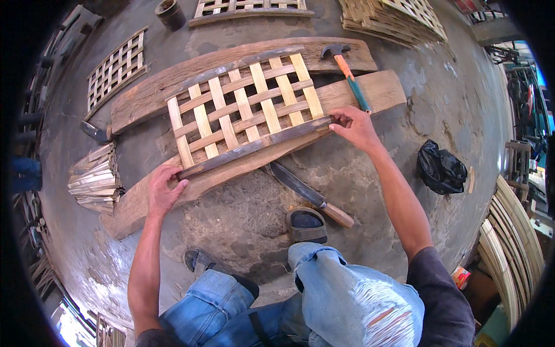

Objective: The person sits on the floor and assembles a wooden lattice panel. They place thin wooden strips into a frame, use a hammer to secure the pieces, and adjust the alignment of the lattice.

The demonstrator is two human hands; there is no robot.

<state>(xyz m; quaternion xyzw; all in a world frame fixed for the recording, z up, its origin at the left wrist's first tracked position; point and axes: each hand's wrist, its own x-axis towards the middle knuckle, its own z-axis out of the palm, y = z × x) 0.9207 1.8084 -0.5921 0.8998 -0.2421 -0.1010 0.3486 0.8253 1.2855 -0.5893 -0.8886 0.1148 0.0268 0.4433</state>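
Note:
A lattice panel of pale woven slats [248, 110], edged with dark strips, rests across two thick wooden planks. The dark near strip [254, 148] runs from one hand to the other. My left hand [164, 189] has its thumb and fingers closed about the strip's left end, over the near plank [147, 202]. At the right end, my right hand [356, 128] pinches the same strip, its fingertips partly hidden. Just above my right hand lies a claw hammer [351, 81] with an orange and green handle. A machete [309, 194] with a wooden handle lies on the floor below the near plank.
More lattice panels lie at the far left [117, 72] and far middle. Stacked slats [393, 23] stand at the far right, and a bundle of strips [95, 182] sits left. A black plastic bag [441, 168] is on the right; curved strips [511, 243] lean near the edge.

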